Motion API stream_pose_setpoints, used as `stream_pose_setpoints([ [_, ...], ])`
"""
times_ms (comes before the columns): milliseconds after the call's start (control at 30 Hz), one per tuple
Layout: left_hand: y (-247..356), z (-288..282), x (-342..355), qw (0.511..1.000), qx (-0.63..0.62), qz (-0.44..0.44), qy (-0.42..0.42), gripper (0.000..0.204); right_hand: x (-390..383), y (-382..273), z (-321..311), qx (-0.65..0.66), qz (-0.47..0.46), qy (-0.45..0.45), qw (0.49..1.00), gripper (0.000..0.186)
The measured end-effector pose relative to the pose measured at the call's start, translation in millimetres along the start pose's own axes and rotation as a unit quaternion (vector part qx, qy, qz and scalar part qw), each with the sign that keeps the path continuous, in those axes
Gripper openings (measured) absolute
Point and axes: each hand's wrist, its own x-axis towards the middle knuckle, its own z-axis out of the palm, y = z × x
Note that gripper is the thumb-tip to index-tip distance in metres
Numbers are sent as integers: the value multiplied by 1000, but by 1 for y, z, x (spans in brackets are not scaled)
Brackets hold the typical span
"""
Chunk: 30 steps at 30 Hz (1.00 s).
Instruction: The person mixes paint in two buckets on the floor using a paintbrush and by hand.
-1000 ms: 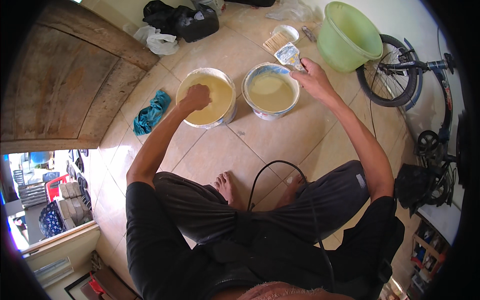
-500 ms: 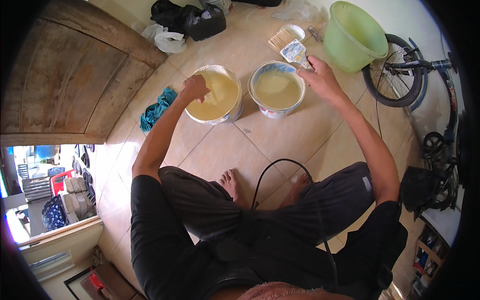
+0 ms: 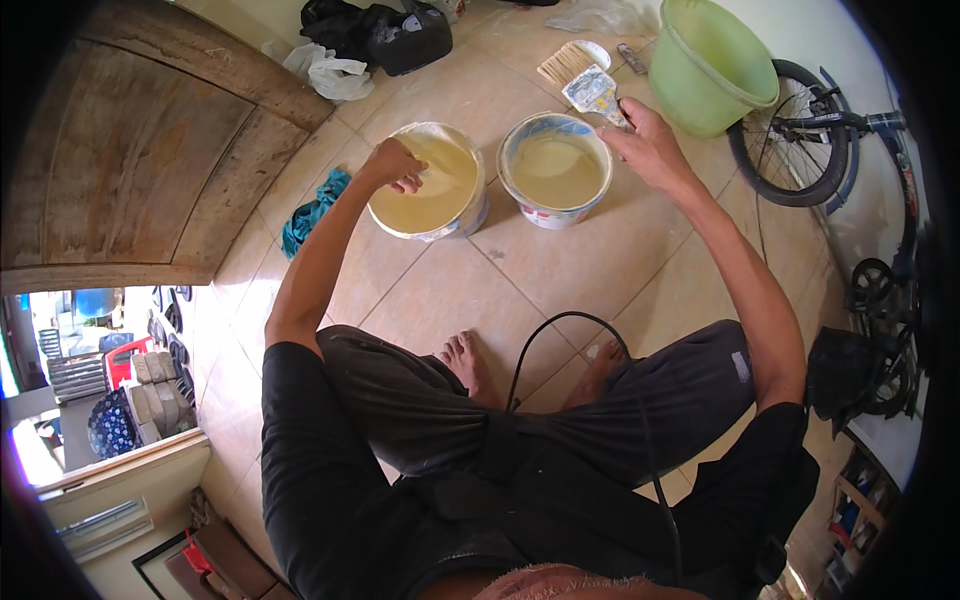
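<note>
Two buckets of pale yellowish liquid stand mid-floor, well in from the tiled floor (image 3: 440, 290)'s edges: left bucket (image 3: 472, 222), right bucket (image 3: 553, 217). From where I stand, both are within arm's reach past the person's bare feet (image 3: 466, 362), probably why they're placed there, close together but apart.

Left hand (image 3: 396, 166): over left bucket's mouth, left side, fingers bent in narrow. Pale streak by the fingertips; can't tell if they hold anything.

Right hand (image 3: 648, 142): fingers closed on the handle of a wide brush (image 3: 589, 92), just beyond right bucket's far right rim. Bristles point away and left, clear of the liquid; handle grip presumably leaves the fingers out of the wet end.

Round white dish or lid (image 3: 598, 53) sits partly behind the brush, toward the floor's far edge. Green tub (image 3: 688, 88) at the far right corner, near a bicycle wheel (image 3: 748, 165); teal cloth (image 3: 313, 213) toward the left edge, likely set aside within the left arm's reach.
</note>
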Motion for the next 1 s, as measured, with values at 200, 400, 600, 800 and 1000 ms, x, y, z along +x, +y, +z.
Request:
stream_pose_setpoints([
  [200,-4,8,12,849,424,181,257,17,0,-2,3,-15,-1,11,1000,31],
  [400,-20,20,10,823,522,181,133,12,-2,-5,4,39,7,-8,999,24],
  [600,0,30,14,890,400,200,83,17,-7,-13,3,85,3,-11,996,21],
  [800,-23,22,36,831,410,243,289,17,-5,-5,6,61,6,-10,998,22],
  [1000,-8,30,20,827,501,186,174,14,-8,-5,5,-128,10,-15,992,30],
])
